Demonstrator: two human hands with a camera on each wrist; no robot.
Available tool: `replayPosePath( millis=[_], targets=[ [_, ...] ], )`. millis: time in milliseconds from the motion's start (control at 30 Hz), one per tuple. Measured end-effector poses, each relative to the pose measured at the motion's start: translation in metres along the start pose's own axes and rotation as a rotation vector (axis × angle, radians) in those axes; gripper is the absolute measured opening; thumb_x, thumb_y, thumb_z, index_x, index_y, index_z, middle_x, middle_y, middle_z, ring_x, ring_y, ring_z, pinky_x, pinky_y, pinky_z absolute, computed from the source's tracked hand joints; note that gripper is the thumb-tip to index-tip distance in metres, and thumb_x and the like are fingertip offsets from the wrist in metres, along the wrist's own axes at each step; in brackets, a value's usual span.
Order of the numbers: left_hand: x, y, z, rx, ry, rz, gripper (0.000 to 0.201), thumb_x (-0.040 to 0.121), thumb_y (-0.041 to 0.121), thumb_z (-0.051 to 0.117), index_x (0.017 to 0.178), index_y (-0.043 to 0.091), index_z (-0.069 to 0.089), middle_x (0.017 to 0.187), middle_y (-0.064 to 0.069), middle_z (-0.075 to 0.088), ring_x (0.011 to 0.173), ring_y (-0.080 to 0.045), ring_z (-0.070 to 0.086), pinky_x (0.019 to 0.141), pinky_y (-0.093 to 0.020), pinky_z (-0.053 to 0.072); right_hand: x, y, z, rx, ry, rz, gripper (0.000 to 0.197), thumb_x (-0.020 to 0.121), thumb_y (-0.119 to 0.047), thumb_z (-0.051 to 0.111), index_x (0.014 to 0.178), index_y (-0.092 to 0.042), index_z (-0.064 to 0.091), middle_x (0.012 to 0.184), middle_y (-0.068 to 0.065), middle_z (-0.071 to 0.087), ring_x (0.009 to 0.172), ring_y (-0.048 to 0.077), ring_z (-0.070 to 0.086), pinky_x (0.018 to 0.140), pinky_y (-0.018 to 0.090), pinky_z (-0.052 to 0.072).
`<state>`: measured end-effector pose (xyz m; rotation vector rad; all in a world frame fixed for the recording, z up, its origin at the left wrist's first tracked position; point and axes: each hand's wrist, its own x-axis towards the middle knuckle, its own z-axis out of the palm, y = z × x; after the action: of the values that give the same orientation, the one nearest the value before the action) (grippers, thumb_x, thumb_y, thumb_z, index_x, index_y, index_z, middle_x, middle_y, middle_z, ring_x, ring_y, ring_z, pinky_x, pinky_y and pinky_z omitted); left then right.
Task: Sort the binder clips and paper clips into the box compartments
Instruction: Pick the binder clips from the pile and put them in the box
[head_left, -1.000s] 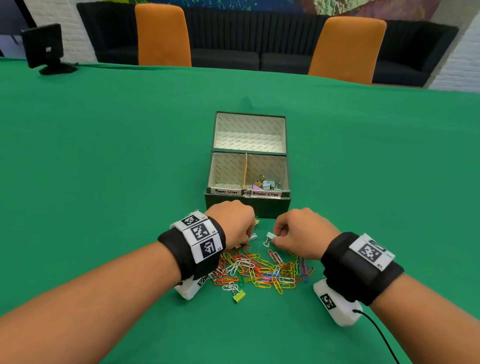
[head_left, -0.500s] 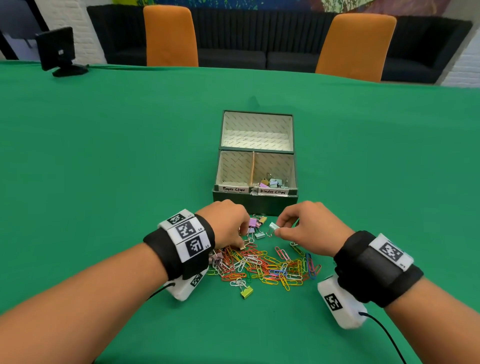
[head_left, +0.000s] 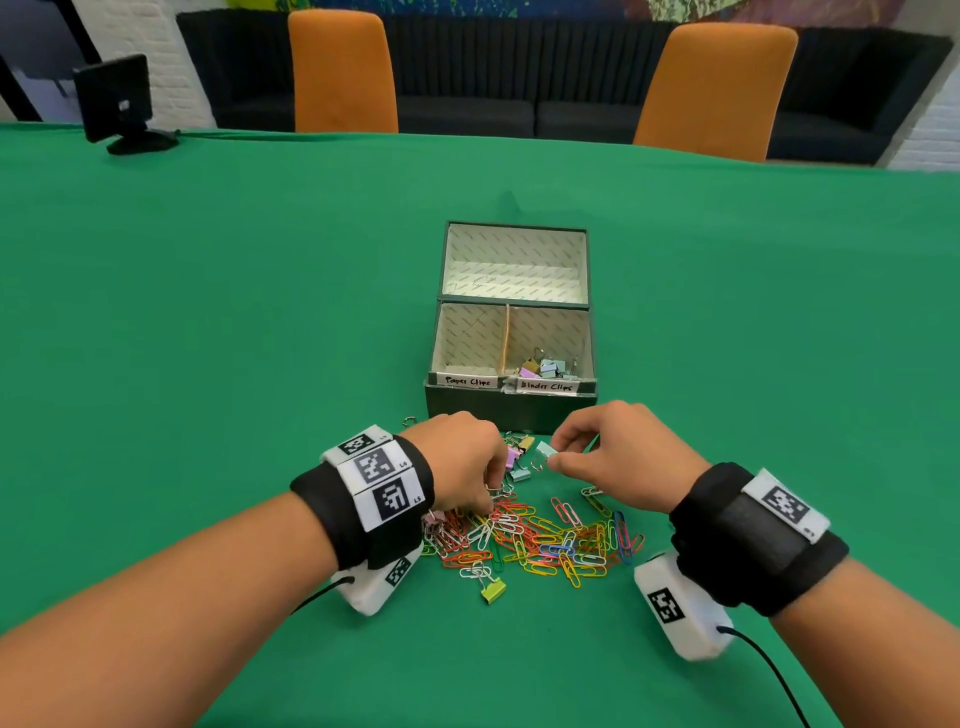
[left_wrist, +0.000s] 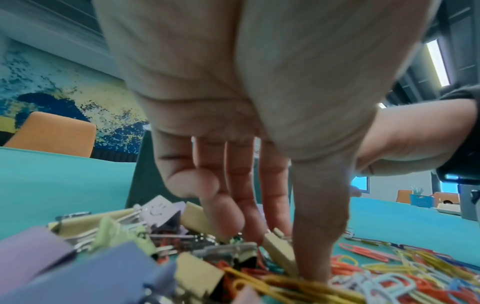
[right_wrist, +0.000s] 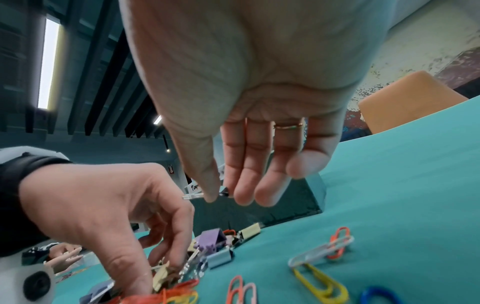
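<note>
I see the box (head_left: 511, 410) with its lid open away from me, long axis running away too. Just in front of it, my left hand (head_left: 460, 460) digs curled fingers into the clip pile (head_left: 530, 540), grip unclear. My right hand (head_left: 613, 457) has lifted since before, pinching a pale binder clip (head_left: 545, 451), handles pointing left.

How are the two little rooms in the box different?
The left compartment looks bare and is labelled Paper Clips; the right compartment holds binder clips and is labelled Binder Clips. The left one looks narrower. Both have pale patterned lining inside the same dark box.
</note>
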<state>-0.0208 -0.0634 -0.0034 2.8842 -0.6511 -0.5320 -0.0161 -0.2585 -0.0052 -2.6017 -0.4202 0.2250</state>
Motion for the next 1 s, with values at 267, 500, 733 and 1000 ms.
replayPosePath(
  millis=[267,500,733,1000],
  targets=[
    [0.000,0.000,-0.023,-0.208,0.213,0.049,0.011,0.079,0.028,0.068,0.089,0.023,0.071,0.085,0.008,0.071,0.072,-0.006,0.060,0.065,-0.018,0.045,0.020,-0.004,-0.038,0.112,0.389,-0.006,0.012,0.082,-0.037,0.071,0.084,-0.025,0.072,0.063,-0.009,0.063,0.057,0.003,0.055,0.057,0.019,0.041],
    [0.008,0.002,-0.062,-0.500,0.663,0.021,0.009,0.079,0.027,0.074,0.083,0.026,0.066,0.080,0.011,0.066,0.059,0.002,0.052,0.059,-0.017,0.043,0.048,-0.010,-0.051,0.024,0.479,0.077,0.019,0.084,-0.038,0.065,0.097,-0.027,0.071,0.077,-0.007,0.067,0.074,0.016,0.063,0.074,0.027,0.051],
    [0.034,0.004,-0.079,-0.488,0.860,-0.032,0.013,0.079,0.032,0.074,0.076,0.025,0.063,0.080,0.012,0.065,0.066,-0.001,0.054,0.068,-0.026,0.048,0.025,0.008,-0.034,0.071,0.476,0.061,0.017,0.085,-0.028,0.059,0.096,-0.028,0.072,0.060,-0.011,0.061,0.065,0.016,0.061,0.073,0.033,0.055],
    [0.048,0.016,-0.059,-0.320,0.617,-0.043,0.013,0.082,0.041,0.069,0.086,0.031,0.062,0.084,0.014,0.064,0.074,0.002,0.055,0.066,-0.021,0.045,0.006,0.007,-0.016,-0.063,0.107,-0.012,0.016,0.086,-0.030,0.059,0.095,-0.031,0.072,0.078,-0.010,0.070,0.073,0.012,0.063,0.075,0.030,0.053]
  ],
)
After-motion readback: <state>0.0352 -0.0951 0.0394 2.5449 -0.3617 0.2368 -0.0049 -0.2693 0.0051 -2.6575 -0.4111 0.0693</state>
